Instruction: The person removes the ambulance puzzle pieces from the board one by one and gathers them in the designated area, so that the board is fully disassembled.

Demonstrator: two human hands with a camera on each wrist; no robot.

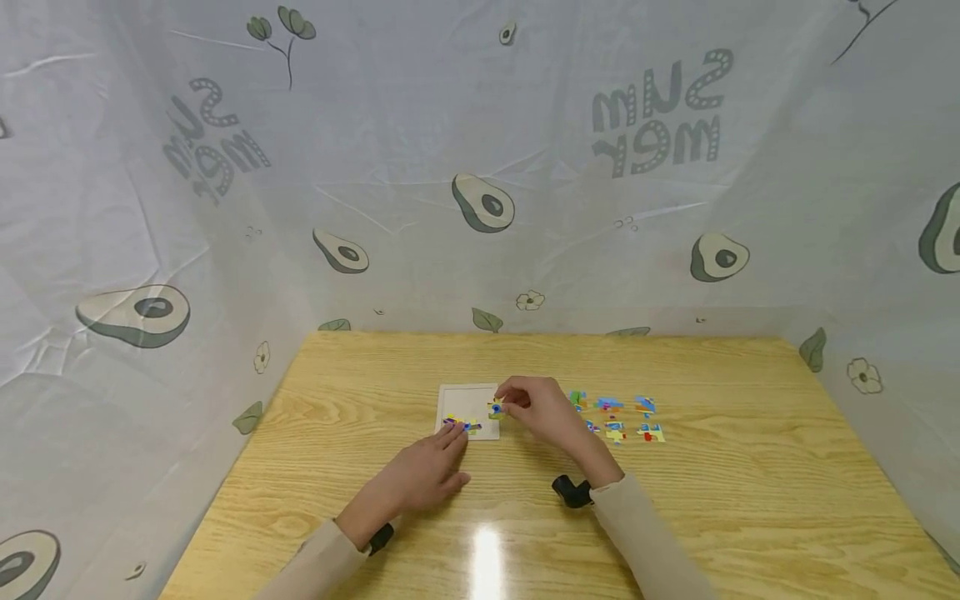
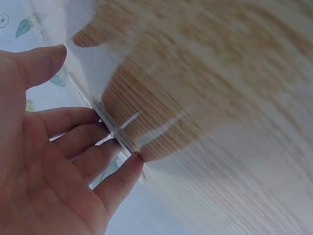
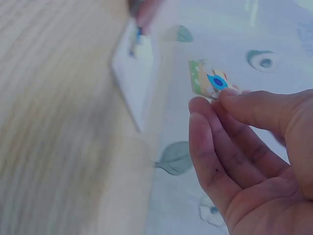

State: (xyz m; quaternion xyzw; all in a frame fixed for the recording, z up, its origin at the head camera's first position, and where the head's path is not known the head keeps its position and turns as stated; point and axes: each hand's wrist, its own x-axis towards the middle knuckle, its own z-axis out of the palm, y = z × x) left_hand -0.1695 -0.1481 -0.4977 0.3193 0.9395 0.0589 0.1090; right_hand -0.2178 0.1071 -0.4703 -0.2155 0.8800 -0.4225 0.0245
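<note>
A white puzzle board [image 1: 468,398] lies on the table, with joined jigsaw pieces [image 1: 472,428] along its lower edge. My left hand [image 1: 423,475] rests its outstretched fingertips at the board's lower left, touching these pieces. In the left wrist view the fingers meet the thin board edge [image 2: 115,127] and the thumb stands apart. Above the board's right side, my right hand [image 1: 546,412] pinches a jigsaw piece [image 3: 205,81] between thumb and fingertips. The right wrist view shows a blue oval and a green strip on this piece, held clear of the board.
Several loose jigsaw pieces [image 1: 609,404] lie in two rows on the wooden table [image 1: 735,500], right of the board and partly behind the right hand. A pale curtain [image 1: 405,275] printed with avocados stands around the back and sides.
</note>
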